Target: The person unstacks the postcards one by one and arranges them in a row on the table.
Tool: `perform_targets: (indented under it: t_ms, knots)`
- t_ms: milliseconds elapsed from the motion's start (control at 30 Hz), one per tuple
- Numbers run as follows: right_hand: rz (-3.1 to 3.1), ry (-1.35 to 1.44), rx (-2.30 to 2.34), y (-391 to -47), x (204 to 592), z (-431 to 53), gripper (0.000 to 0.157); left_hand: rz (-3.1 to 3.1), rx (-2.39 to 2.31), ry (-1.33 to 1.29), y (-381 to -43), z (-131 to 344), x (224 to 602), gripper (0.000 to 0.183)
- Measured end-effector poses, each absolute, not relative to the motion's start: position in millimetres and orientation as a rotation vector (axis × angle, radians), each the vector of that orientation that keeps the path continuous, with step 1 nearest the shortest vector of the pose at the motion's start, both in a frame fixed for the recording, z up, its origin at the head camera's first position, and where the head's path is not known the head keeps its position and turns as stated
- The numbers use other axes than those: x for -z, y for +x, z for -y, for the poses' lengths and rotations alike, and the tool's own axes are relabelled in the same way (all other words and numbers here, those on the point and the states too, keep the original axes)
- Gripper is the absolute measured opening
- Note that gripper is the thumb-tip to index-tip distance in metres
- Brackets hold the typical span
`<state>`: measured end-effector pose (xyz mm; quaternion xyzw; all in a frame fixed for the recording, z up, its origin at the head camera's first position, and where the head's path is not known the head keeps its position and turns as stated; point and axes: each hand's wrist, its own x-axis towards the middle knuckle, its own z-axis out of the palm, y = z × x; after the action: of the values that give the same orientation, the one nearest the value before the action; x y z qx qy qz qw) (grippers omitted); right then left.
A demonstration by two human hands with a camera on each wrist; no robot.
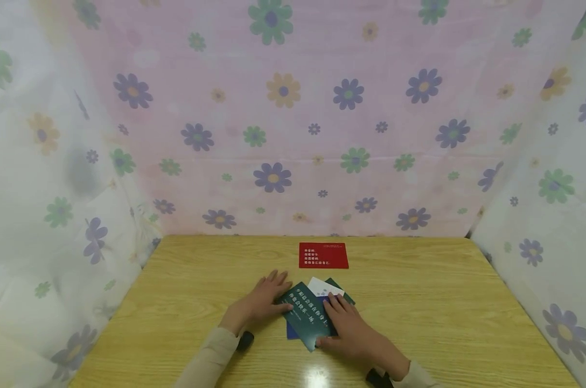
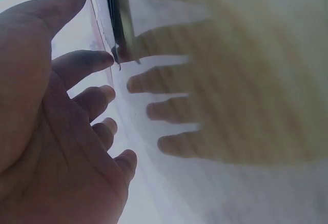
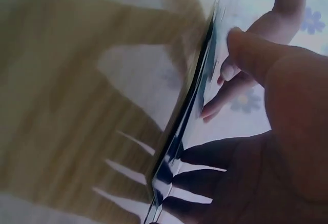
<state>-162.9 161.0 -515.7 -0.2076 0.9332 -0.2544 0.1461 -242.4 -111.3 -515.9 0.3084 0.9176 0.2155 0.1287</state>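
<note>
A loose, fanned pile of cards lies on the table in the head view. On top is a dark green card (image 1: 306, 318) with white writing. Under it show a white card (image 1: 322, 286), a blue card (image 1: 292, 332) and another dark green corner (image 1: 347, 294). My left hand (image 1: 263, 302) touches the green card's left edge, fingers spread. From the right, my right hand (image 1: 352, 327) rests on the pile with its fingers extended. Both wrist views catch the cards edge-on, next to the left hand (image 2: 66, 111) and the right hand (image 3: 256, 152).
A red card (image 1: 323, 261) with white writing lies behind the pile, apart from it. The wooden table (image 1: 428, 307) is bounded at the back and sides by flowered cloth (image 1: 302, 129). Black devices (image 1: 245, 341) sit at both wrists.
</note>
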Motion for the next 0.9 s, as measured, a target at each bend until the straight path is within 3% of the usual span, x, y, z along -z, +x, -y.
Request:
perform_targets:
  t_ms: [633, 900]
  knots:
    - [-2.722, -0.536, 0.704, -153, 511, -167, 0.092, -2.712, -0.591, 0.843, -196, 124, 513, 0.075]
    - [-2.726, -0.553, 0.72, -150, 513, -174, 0.083, -2.7, -0.521, 0.871, -175, 131, 503, 0.073]
